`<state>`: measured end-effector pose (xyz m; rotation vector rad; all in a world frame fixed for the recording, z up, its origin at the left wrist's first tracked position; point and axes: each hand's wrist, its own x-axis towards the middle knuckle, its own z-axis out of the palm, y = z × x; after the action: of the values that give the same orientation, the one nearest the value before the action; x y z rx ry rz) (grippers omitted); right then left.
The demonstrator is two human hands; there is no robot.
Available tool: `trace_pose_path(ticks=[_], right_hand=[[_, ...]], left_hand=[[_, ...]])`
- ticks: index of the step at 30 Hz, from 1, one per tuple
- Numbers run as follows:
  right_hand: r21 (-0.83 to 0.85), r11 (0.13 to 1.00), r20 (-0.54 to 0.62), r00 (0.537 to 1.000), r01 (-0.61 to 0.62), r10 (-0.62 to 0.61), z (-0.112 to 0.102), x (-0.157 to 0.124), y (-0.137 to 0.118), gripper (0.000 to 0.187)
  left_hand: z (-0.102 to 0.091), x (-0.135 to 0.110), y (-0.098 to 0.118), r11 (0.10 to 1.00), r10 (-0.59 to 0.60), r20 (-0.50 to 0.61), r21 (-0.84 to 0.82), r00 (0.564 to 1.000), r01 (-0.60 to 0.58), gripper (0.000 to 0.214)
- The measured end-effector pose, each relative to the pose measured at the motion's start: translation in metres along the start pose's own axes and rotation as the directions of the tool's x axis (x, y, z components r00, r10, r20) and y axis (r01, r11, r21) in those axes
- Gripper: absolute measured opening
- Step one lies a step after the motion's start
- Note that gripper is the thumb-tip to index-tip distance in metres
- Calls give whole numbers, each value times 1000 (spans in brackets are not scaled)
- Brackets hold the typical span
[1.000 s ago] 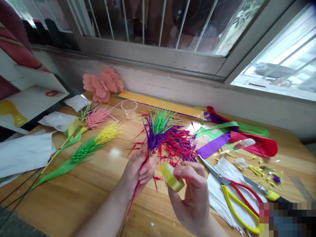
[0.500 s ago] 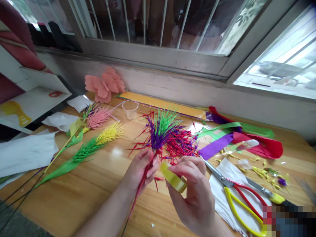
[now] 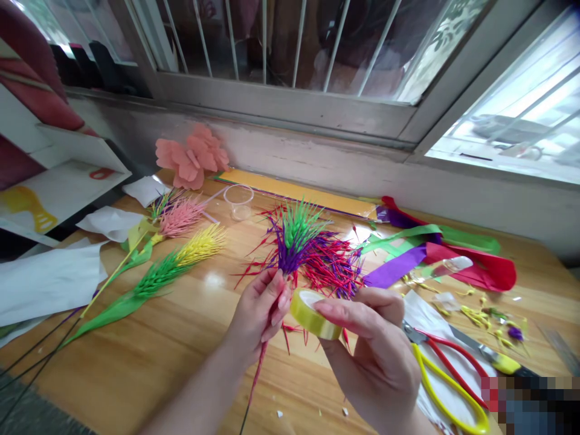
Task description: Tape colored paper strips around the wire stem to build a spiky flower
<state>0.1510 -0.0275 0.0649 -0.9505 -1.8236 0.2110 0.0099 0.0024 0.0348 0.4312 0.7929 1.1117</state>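
Now, the left hand [image 3: 259, 309] pinches a thin red stem [image 3: 257, 376] just under its spiky green-and-purple flower head [image 3: 295, 237], probably to keep it steady, while the right hand [image 3: 378, 341] grips a round, shiny yellow tape roll [image 3: 316, 321] beside the left.

Beneath the fingers [image 3: 272, 289], a light wood-grain table [image 3: 136, 368] catches a small glare spot [image 3: 212, 280] to their left. Beyond them, a pale wall [image 3: 272, 142] meets a grey-framed window [image 3: 290, 92] crossed by white bars [image 3: 264, 36]. Far right of them, a brighter window [image 3: 521, 115] shows daylight. Far left stand white shelves [image 3: 72, 184]; below these, grey floor [image 3: 49, 420], possibly carpeted.
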Motion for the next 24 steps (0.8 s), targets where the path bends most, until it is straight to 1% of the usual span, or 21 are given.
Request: trace_pose_path(ticks=[2, 5, 9, 12, 16, 20, 24], right_hand=[[8, 1000, -26, 999, -28, 28, 1, -2, 2, 42], [99, 992, -26, 996, -82, 85, 2, -5, 5, 47], [173, 980, -4, 995, -98, 101, 2, -8, 5, 50], [167, 980, 9, 995, -103, 103, 2, -9, 4, 49], [141, 987, 7, 997, -76, 76, 3, -8, 3, 46], [116, 992, 18, 999, -44, 43, 3, -3, 0, 46], [70, 997, 13, 1000, -26, 25, 4, -1, 1, 43]], left_hand=[[0, 1, -2, 1000, 26, -12, -3, 1000, -26, 31], [-1, 2, -3, 1000, 19, -21, 1, 1000, -19, 33], [1, 0, -3, 1000, 16, 13, 12, 1000, -16, 34], [2, -2, -2, 1000, 26, 29, 10, 999, -26, 35], [3, -4, -2, 1000, 14, 25, 10, 1000, -14, 35], [6, -5, -1, 999, 4, -20, 46, 1000, -4, 35], [8, -5, 0, 994, 27, -87, 107, 996, -18, 35]])
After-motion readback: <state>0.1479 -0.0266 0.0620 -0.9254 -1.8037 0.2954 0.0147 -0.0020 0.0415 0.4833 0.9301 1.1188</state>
